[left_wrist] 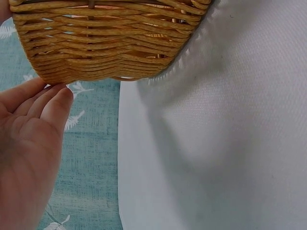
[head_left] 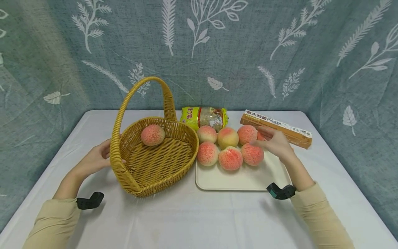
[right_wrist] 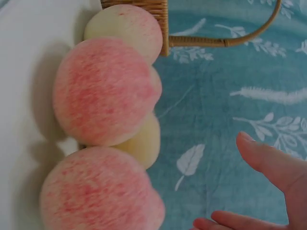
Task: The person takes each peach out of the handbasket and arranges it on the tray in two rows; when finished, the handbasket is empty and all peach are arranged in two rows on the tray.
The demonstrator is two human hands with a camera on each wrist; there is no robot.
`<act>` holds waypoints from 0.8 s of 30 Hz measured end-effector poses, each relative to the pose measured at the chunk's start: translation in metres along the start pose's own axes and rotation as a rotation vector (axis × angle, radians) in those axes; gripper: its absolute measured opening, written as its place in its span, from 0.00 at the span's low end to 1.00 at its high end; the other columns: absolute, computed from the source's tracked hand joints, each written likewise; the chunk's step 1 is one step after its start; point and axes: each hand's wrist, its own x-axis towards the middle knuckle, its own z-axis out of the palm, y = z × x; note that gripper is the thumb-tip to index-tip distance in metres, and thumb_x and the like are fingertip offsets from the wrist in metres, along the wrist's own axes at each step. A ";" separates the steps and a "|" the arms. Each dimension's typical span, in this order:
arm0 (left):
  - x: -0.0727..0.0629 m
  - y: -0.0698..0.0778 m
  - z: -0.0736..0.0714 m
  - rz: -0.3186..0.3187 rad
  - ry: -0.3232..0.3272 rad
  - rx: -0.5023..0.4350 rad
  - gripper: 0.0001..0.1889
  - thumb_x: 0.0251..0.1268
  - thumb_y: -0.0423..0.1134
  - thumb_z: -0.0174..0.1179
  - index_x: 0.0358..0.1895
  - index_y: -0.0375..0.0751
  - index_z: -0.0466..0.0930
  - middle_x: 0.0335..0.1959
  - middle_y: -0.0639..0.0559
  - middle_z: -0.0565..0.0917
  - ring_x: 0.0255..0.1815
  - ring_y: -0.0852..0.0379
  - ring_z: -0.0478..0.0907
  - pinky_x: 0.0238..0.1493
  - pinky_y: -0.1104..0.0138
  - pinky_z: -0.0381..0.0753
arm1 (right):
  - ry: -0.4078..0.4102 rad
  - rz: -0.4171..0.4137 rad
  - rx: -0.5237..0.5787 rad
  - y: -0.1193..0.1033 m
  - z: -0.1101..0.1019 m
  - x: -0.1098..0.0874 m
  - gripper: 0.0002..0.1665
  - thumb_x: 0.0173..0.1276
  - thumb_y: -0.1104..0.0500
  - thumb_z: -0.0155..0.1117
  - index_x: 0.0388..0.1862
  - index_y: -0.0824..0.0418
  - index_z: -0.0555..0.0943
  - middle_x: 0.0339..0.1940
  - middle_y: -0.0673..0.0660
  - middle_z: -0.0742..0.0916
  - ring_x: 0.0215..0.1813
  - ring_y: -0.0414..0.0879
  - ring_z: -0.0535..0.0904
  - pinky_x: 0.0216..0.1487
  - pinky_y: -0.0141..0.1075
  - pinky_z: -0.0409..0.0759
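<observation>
A golden wicker basket (head_left: 174, 176) with a tall arched handle stands on the left, one peach (head_left: 153, 135) inside it. The left hand (head_left: 97, 157) holds its left rim, fingers and thumb on either side of the handle's foot; in the left wrist view the fingertips touch the weave. Several pink and yellow peaches (head_left: 230, 158) sit in rows on a cream tray (head_left: 242, 181) right of the basket. Over the tray's back right, the right hand (head_left: 275, 141) hovers with thumb and fingers spread, partly covering a peach (head_left: 260, 137). In the right wrist view nothing shows between thumb and fingers.
Behind the tray lies a yellow and clear food packet (head_left: 205, 117). A long brown pasta box (head_left: 276, 128) rests at the back right, close to the right hand. A leaf-patterned curtain (head_left: 199, 69) hangs behind the white-covered table (head_left: 186, 221).
</observation>
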 end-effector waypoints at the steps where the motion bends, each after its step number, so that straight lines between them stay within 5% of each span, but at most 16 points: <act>1: 0.000 0.000 0.000 0.002 0.000 0.001 0.47 0.60 0.31 0.65 0.76 0.28 0.42 0.72 0.25 0.55 0.68 0.25 0.56 0.47 0.87 0.68 | -0.006 -0.014 -0.010 -0.004 0.000 0.002 0.45 0.62 0.56 0.70 0.73 0.69 0.62 0.72 0.68 0.68 0.73 0.62 0.62 0.71 0.52 0.67; 8: 0.001 -0.001 0.000 0.010 0.005 0.020 0.47 0.59 0.32 0.65 0.76 0.29 0.43 0.72 0.25 0.57 0.68 0.25 0.57 0.47 0.87 0.67 | -0.078 -0.112 -0.092 -0.031 0.010 0.012 0.44 0.62 0.56 0.70 0.73 0.68 0.64 0.71 0.67 0.69 0.72 0.63 0.63 0.71 0.50 0.68; 11: 0.001 -0.001 0.000 0.011 0.007 0.024 0.47 0.59 0.32 0.65 0.76 0.29 0.43 0.72 0.26 0.57 0.69 0.31 0.60 0.47 0.87 0.68 | -0.110 -0.155 -0.084 -0.041 0.018 0.017 0.44 0.62 0.56 0.71 0.73 0.68 0.63 0.72 0.66 0.69 0.73 0.61 0.63 0.72 0.48 0.66; 19: 0.002 -0.002 0.000 0.010 0.013 0.015 0.48 0.59 0.31 0.66 0.77 0.31 0.43 0.74 0.28 0.53 0.69 0.26 0.56 0.48 0.86 0.68 | -0.168 -0.289 0.013 -0.067 0.043 0.024 0.43 0.60 0.62 0.73 0.72 0.68 0.65 0.72 0.63 0.70 0.74 0.55 0.61 0.74 0.40 0.63; 24: 0.001 -0.003 0.001 -0.002 0.022 -0.011 0.49 0.58 0.31 0.66 0.77 0.31 0.42 0.74 0.27 0.51 0.70 0.25 0.52 0.68 0.46 0.66 | -0.188 -0.341 0.055 -0.078 0.059 0.030 0.42 0.60 0.63 0.72 0.72 0.68 0.65 0.72 0.63 0.70 0.74 0.54 0.62 0.74 0.39 0.63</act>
